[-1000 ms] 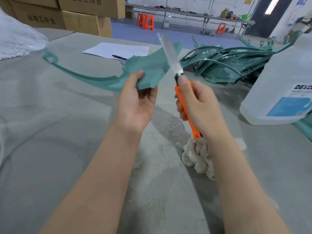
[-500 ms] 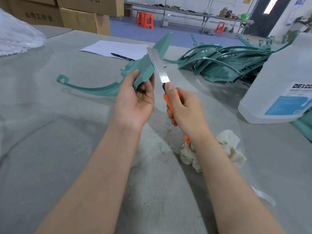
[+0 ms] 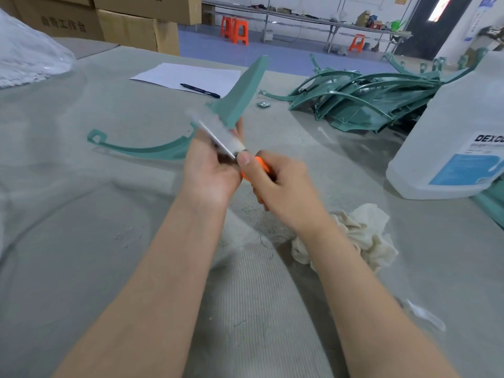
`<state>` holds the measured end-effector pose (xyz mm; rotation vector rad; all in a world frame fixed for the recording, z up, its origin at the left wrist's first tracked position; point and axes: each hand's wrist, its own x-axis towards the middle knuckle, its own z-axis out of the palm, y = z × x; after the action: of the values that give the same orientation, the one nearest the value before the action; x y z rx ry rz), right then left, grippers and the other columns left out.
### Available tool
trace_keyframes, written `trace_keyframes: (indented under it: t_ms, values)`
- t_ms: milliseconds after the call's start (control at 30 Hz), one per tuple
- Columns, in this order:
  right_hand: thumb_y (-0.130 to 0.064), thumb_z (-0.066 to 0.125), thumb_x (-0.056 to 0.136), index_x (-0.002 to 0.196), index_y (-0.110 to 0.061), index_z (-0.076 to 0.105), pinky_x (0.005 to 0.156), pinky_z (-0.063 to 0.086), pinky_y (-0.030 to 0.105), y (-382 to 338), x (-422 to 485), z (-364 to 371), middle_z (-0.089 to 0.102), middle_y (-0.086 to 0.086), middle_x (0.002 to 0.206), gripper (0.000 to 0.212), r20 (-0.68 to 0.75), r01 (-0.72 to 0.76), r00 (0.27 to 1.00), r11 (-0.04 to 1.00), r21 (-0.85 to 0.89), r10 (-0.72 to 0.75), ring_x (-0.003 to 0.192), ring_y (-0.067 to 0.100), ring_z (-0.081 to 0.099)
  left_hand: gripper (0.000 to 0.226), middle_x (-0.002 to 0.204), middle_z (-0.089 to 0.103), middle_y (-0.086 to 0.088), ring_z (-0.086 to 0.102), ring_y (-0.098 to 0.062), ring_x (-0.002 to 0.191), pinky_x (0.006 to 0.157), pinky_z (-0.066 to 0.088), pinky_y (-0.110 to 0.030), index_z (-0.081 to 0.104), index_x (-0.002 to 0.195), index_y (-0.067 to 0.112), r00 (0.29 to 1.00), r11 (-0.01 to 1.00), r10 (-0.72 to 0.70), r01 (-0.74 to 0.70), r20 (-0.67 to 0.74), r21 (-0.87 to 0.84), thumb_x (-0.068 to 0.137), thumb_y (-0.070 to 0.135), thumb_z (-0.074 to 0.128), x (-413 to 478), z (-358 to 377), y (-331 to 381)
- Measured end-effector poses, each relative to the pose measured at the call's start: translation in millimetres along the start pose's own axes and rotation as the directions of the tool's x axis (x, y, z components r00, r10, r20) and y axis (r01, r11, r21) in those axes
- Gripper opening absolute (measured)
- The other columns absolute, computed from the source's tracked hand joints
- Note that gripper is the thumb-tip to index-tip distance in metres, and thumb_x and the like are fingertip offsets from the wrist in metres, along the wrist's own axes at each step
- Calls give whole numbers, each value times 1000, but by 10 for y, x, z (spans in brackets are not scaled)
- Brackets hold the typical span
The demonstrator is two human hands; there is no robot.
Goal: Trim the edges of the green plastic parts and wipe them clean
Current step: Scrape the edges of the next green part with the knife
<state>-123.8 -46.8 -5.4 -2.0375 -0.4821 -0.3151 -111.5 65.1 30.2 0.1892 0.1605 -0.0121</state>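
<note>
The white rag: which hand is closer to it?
Right. The right hand, gripping the orange knife, is just beyond the rag; the left hand holds the green part farther left.

Far beyond the left hand [image 3: 211, 173] we see stacked cardboard boxes [image 3: 136, 25] and a blue floor [image 3: 207, 47]. Beyond the right hand [image 3: 283, 184], orange stools [image 3: 234, 30] stand by a long bench [image 3: 313, 21], near a dark door [image 3: 425, 31].

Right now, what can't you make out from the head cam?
Head view:
Blade of the knife: motion-blurred, so its contact with the green part is unclear.
Handle: mostly covered by the right hand.
Grip of the left hand: partly hidden behind part and blade.
Label on the jug: cut off by the right edge.
The small item past the part: too small to identify.
</note>
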Motion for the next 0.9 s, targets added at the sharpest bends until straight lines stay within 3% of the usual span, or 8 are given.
trace_keyframes:
  t_ms: [100, 200, 267, 400, 500, 567, 700, 900]
  values:
    - [-56, 51, 90, 68, -2, 49, 53, 46, 45, -31, -9, 10, 51, 18, 56, 59, 14, 13, 1000, 1000, 17, -13, 52, 32, 49, 21, 76, 63, -8, 62, -17, 71, 44, 50, -19, 59, 78, 2, 1000, 1000, -4, 4, 7, -8, 96, 3, 48, -11, -1, 11]
    - [-66, 43, 81, 71, 0, 50, 54, 46, 47, -29, 33, -58, 48, 5, 50, 68, -110, -48, 992, 988, 148, 65, 47, 18, 45, 22, 68, 65, -9, 63, -16, 59, 44, 50, -16, 59, 75, 0, 1000, 1000, 15, -15, -23, 7, 95, 5, 50, -1, 6, 27]
    - [-66, 42, 81, 73, 1, 51, 55, 46, 49, -13, 49, -95, 49, 1, 51, 68, -181, -72, 978, 980, 186, 106, 49, 16, 46, 19, 71, 66, -12, 65, -20, 63, 44, 50, -15, 61, 80, -3, 1000, 999, -9, 9, -1, -39, 94, 5, 52, -19, -3, 34]
    - [-59, 49, 87, 80, -2, 53, 61, 51, 52, -15, 56, -127, 56, 15, 63, 57, -257, -109, 954, 977, 185, 155, 56, 24, 53, 8, 89, 66, -11, 68, -21, 65, 45, 51, -14, 62, 91, -1, 997, 997, -67, 68, 23, -42, 91, 5, 57, -24, -19, 18]
    - [-45, 61, 90, 81, -18, 53, 55, 51, 39, -47, 55, -156, 62, 22, 80, 30, -285, -88, 946, 970, 226, 152, 57, 22, 55, 7, 85, 67, -10, 68, -18, 62, 44, 50, -14, 63, 87, 0, 995, 992, -100, 99, 8, 74, 89, 5, 59, -31, -8, -12]
    - [-35, 65, 91, 95, -19, 54, 53, 48, 30, -76, 59, -194, 63, 22, 87, 20, -304, -62, 938, 942, 330, 168, 54, 17, 54, 10, 75, 68, -8, 66, -15, 60, 43, 49, -14, 63, 81, 3, 995, 975, -92, 95, -26, 201, 90, 5, 58, -25, -4, -41]
    - [-27, 67, 91, 121, -12, 48, 53, 47, 27, -118, 59, -265, 62, 23, 90, 39, -384, -11, 901, 895, 446, 202, 54, 18, 51, 11, 71, 66, -5, 61, -13, 68, 45, 48, -15, 61, 80, 8, 999, 909, -13, 33, -50, 416, 91, 6, 57, 5, -10, -106]
    - [-36, 60, 95, 105, -12, 53, 52, 47, 26, -107, 83, -318, 60, 4, 77, 27, -397, -76, 877, 894, 442, 271, 55, 15, 52, 12, 63, 66, -6, 64, -16, 62, 50, 52, -16, 58, 82, 6, 999, 911, 34, -18, -31, 412, 92, 5, 50, 2, -12, -114]
